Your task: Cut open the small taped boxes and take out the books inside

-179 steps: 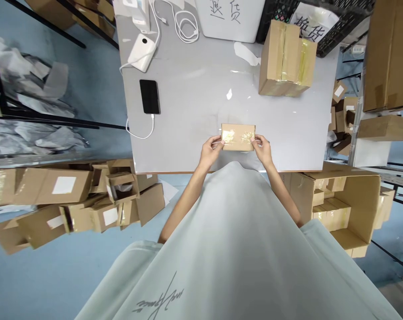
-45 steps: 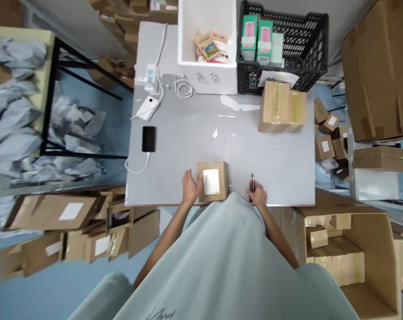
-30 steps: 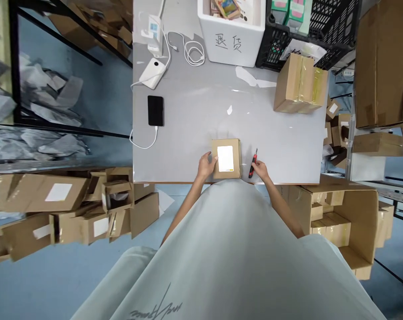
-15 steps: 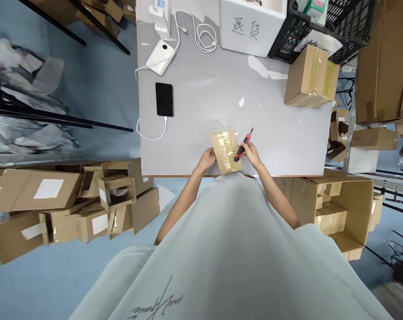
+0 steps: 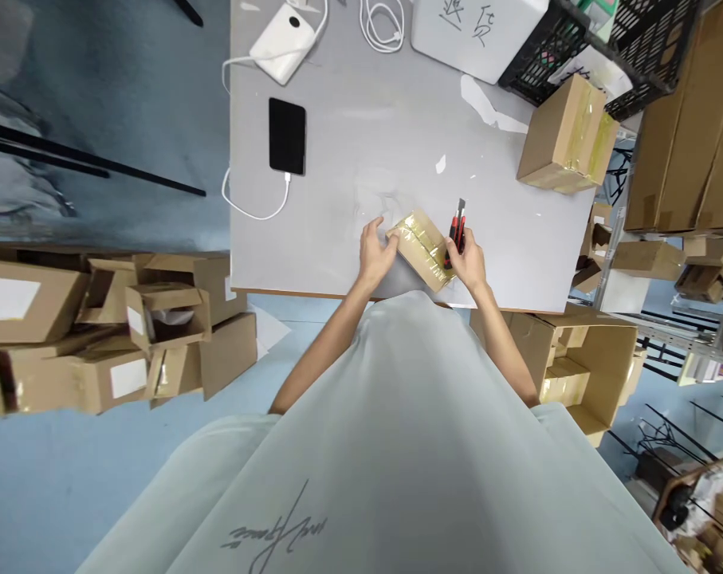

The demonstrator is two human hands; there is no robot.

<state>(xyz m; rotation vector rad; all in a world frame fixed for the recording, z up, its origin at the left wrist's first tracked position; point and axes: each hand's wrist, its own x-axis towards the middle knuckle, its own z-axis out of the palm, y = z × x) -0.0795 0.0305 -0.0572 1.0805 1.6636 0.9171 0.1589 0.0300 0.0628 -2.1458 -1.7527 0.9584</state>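
Note:
A small cardboard box [image 5: 419, 253] with shiny yellow tape across its top lies tilted at the table's front edge. My left hand [image 5: 376, 253] is at its left corner, fingers spread and stretched forward, the thumb against the corner. My right hand [image 5: 469, 261] is closed around a red and black utility knife [image 5: 455, 233], at the right end of the box. The knife's blade end points away from me. Whether the right fingers also touch the box is hard to see.
A phone [image 5: 287, 136] on a white cable and a white power bank [image 5: 282, 44] lie at left. A larger taped box [image 5: 561, 139] stands at right, near a black crate [image 5: 549, 56] and a white bin [image 5: 474, 36]. Empty cartons [image 5: 170, 319] are piled at lower left.
The small box has turned, its far end swinging left. My left hand has opened its fingers and moved forward. The knife in my right hand now points more straight ahead. The view has shifted.

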